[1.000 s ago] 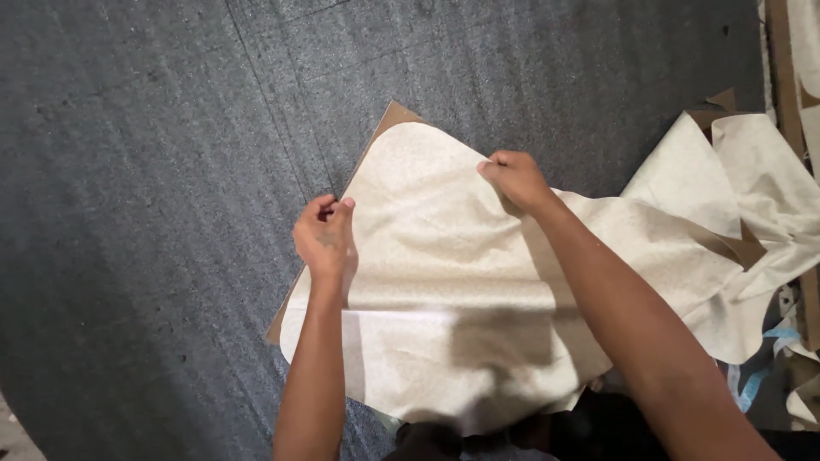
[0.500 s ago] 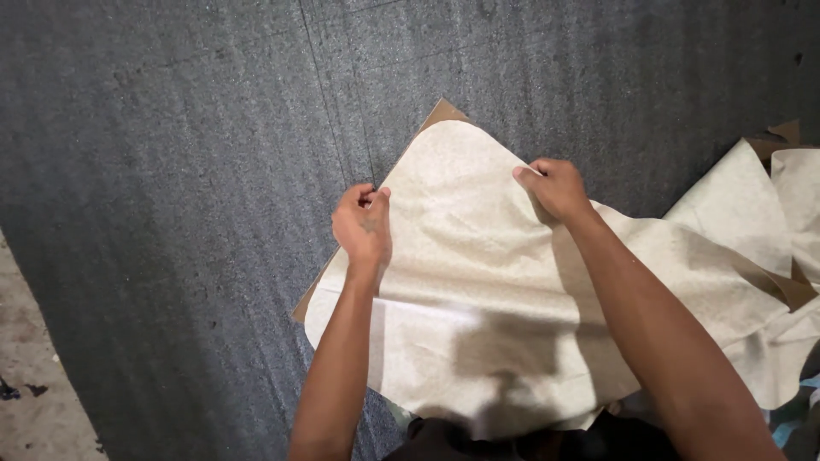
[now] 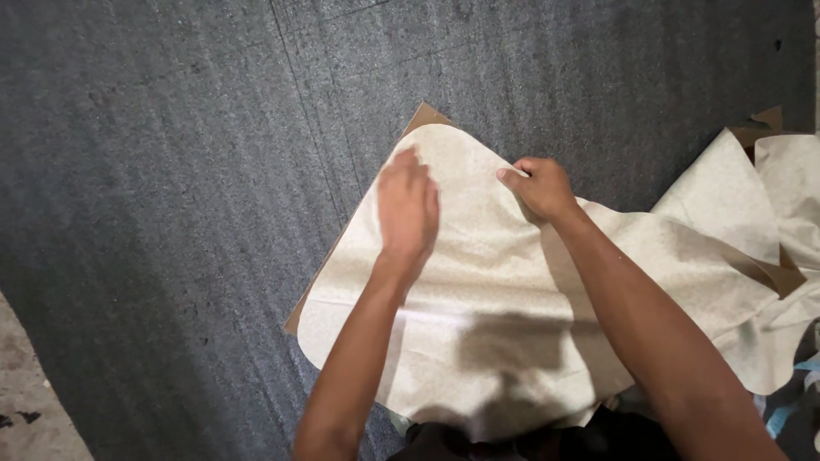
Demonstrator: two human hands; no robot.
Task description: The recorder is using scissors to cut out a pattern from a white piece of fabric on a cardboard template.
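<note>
Cream fabric piece (image 3: 478, 299), rounded at its far edge, lying flat over a brown cardboard template (image 3: 424, 115) on dark grey felt-like matting (image 3: 171, 171). Left hand (image 3: 408, 209): open, fingers together, palm pressed flat on the fabric, gripping nothing. Right hand (image 3: 538, 186): fingers curled, pinching the fabric's far edge just beside the left hand. Further cream fabric pieces (image 3: 752, 222), overlapping more cardboard, spread at right. Bare concrete floor (image 3: 34, 401) at lower left.

dim, even light | soft shadow on cloth (image 3: 504, 341) | left hand (image 3: 408, 209) motion-blurred
</note>
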